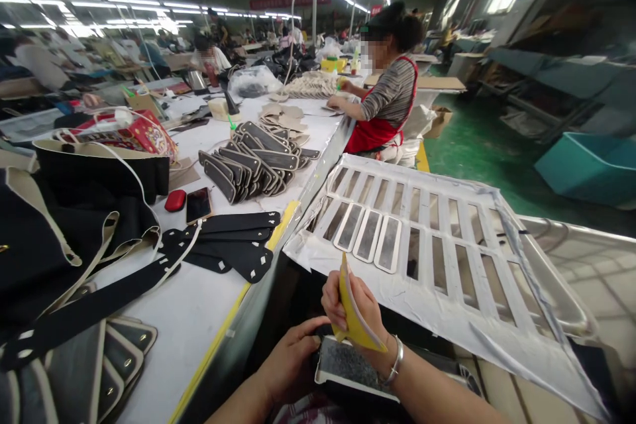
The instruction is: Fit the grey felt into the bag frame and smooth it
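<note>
My right hand (365,311), with a silver bangle on its wrist, is closed around a thin yellow curved piece (354,308) with a pale edge. Just below it lies a light-rimmed block or tray with a dark grey speckled top (348,364). My left hand (297,350) rests at the left end of that block, fingers curled by a small black part that I cannot make out. Beyond my hands, three grey panels with white borders (365,236) lie side by side on a white slotted rack (422,195).
On the white table (163,324) to the left are black straps (233,238), a heap of grey pale-edged pieces (253,162), a phone (199,205) and a red case (175,200). A co-worker in a red apron (385,106) works beyond the rack. A teal bin (586,169) stands right.
</note>
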Tool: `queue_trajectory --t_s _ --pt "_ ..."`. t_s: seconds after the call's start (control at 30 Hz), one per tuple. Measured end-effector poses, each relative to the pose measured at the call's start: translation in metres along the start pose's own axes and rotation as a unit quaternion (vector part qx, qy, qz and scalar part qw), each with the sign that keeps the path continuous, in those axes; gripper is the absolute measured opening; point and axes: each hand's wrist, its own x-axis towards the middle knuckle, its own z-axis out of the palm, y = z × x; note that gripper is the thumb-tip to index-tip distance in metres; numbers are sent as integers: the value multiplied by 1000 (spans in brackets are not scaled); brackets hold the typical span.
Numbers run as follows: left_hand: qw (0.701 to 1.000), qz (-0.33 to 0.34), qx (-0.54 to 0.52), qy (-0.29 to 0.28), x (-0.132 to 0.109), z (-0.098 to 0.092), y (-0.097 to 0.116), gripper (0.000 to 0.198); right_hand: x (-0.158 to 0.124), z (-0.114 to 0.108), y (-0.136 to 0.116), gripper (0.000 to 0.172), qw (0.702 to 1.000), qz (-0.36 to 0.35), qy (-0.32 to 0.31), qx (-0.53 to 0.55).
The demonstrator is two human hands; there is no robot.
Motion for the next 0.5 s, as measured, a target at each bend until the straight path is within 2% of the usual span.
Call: queue_trajectory --t_s 0.2,0.33,0.43,0.5 --pt "997 11 77 -23 2 -3 3 41 2 -5 7 48 999 14 34 19" --pt "990 57 132 -4 0 5 4 37 0 8 18 53 995 -3 67 -74" --pt "987 97 122 35 -4 13 1 41 -3 18 22 53 981 -29 101 -160" --pt "989 102 106 31 -7 13 -2 42 -4 20 18 53 982 -26 102 -160"
